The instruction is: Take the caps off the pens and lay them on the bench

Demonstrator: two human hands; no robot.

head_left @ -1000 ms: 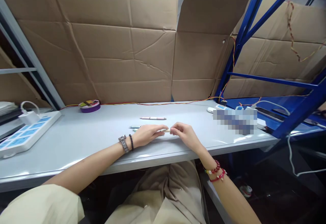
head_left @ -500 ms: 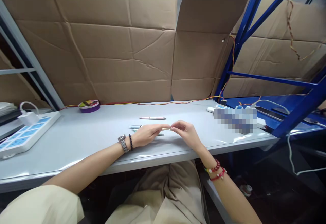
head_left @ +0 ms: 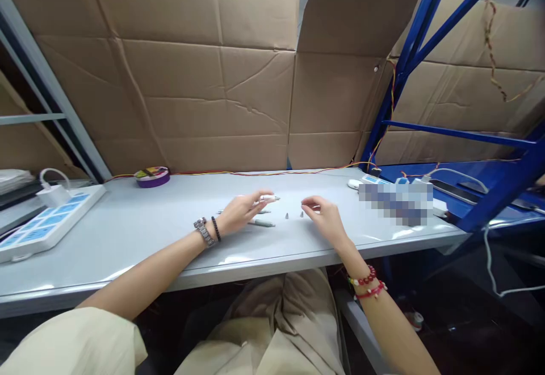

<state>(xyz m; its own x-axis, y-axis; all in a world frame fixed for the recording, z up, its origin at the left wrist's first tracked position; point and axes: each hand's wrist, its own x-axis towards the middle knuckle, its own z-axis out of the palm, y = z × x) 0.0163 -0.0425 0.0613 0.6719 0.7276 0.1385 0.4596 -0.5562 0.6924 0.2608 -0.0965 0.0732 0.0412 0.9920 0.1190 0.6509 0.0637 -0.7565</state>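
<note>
My left hand [head_left: 240, 213] is closed round a white pen [head_left: 269, 198], lifted just off the grey table [head_left: 128, 233] with its end pointing right. My right hand [head_left: 326, 217] hovers a hand's width to the right, fingers curled into a pinch. Whether anything is in the pinch is hidden. Just below and left of those fingertips a small grey cone-shaped pen tip [head_left: 301, 214] stands on the table. A second cone [head_left: 286, 216] stands to its left. Another pen [head_left: 260, 223] lies under my left fingers.
A white and blue power strip [head_left: 46, 221] with a charger lies at the left end. A purple tape roll [head_left: 152, 176] sits at the back by the cardboard wall [head_left: 213, 91]. Chargers and cables lie at the right by the blue rack frame [head_left: 404, 62].
My hands, joined on one pen before, have drawn apart. The left lifted the pen up and back; the right moved right. Two small cones now show on the table between them.
</note>
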